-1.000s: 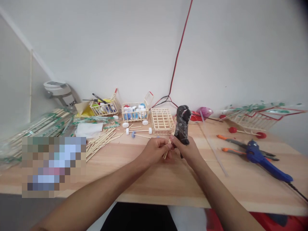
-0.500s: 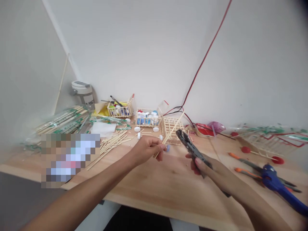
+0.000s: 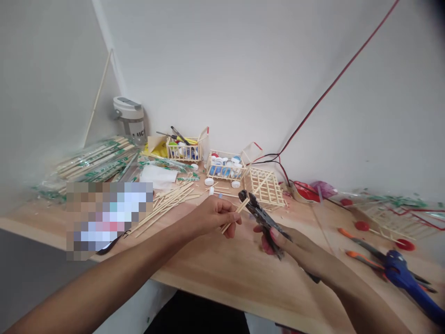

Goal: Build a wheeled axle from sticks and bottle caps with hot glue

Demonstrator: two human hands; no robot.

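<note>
The left hand (image 3: 213,217) pinches light, stiff, snappable wooden sticks (image 3: 242,205) near their lower ends, while the right hand (image 3: 295,250) closes firmly around the handles of heavier pliers (image 3: 259,218).

A blue hot glue gun (image 3: 399,271) lies on the wooden bench (image 3: 208,273) at the right, beside two orange-handled tools (image 3: 361,250). Farther back stand a lattice crate of craft sticks (image 3: 264,188), a stick basket of bottle caps (image 3: 224,166) and another stuffed with pens (image 3: 182,149). Plastic-wrapped stick bundles (image 3: 93,162) lie at the left, near a grey-lidded flask (image 3: 129,116), and a red-and-black cable (image 3: 333,88) runs up the wall.
</note>
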